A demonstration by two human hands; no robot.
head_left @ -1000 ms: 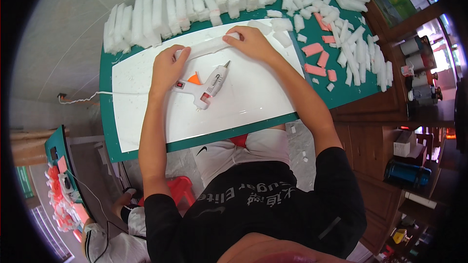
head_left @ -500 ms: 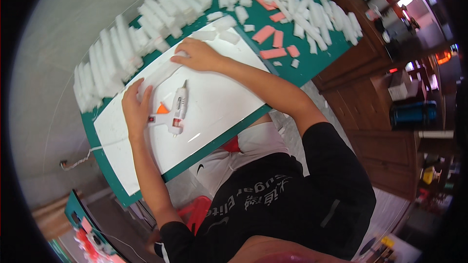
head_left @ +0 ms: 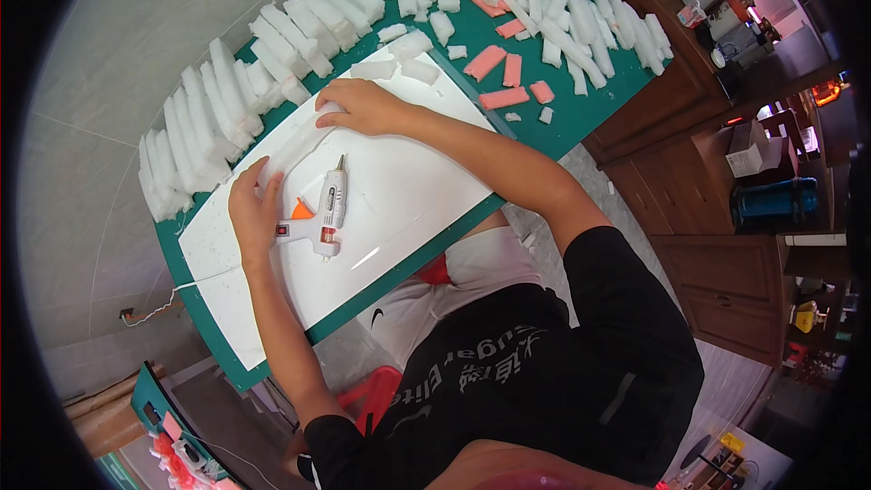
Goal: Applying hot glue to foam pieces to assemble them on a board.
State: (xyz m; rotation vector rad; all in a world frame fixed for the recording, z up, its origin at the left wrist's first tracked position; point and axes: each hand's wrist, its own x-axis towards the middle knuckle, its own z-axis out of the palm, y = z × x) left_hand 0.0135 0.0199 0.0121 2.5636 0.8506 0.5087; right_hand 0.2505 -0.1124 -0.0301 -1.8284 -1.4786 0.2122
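A long white foam strip point(head_left: 298, 144) lies along the far edge of a white board point(head_left: 399, 191), spanning the space between my hands. My left hand point(head_left: 254, 206) curls around its near-left end, thumb on one side and fingers on the other. At the opposite end, my right hand point(head_left: 363, 107) grips the strip with bent fingers and thumb. Beside my left hand rests a white hot glue gun point(head_left: 332, 209) with an orange trigger, its nozzle pointing away from me. Short white foam pieces point(head_left: 420, 71) sit on the board beyond my right hand.
White foam strips point(head_left: 218, 95) stand in a row along the far left of the green table point(head_left: 581, 127). More white strips point(head_left: 581, 32) and several pink foam pieces point(head_left: 502, 98) are scattered at the far right. A white cord point(head_left: 201, 280) runs off the left edge.
My hands keep their hold on the foam strip with hardly any movement. The whole view has shifted slightly; the glue gun stays where it lay.
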